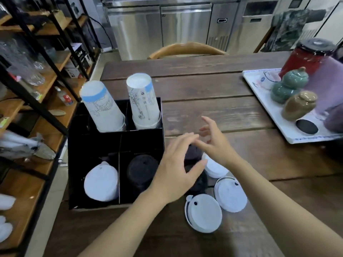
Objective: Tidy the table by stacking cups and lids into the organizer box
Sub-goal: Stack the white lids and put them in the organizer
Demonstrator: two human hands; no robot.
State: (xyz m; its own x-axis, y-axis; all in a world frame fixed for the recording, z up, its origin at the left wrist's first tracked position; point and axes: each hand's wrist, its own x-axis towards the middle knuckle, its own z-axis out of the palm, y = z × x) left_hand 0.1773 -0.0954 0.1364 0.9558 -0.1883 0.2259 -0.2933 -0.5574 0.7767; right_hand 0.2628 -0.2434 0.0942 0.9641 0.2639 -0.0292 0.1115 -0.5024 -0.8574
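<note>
A black organizer box [92, 143] stands at the table's left edge. Two stacks of upside-down paper cups [103, 106] [143, 102] fill its back compartments. White lids [101, 182] sit in the front left compartment, black lids [142, 169] in the front right. Just right of the box stands a stack of black lids [193, 156]. My left hand [178, 164] curls around that stack, thumb on its right side. My right hand [215, 141] hovers above it, fingers spread, holding nothing. White lids lie loose nearby [215, 166] [231, 194] [204, 213].
A white tray [278, 117] at the right carries ceramic jars [288, 84] [298, 104], a red container [306, 58] and a black coaster [306, 126]. A wooden chair [187, 49] stands at the far side. Shelves with glassware [27, 71] line the left.
</note>
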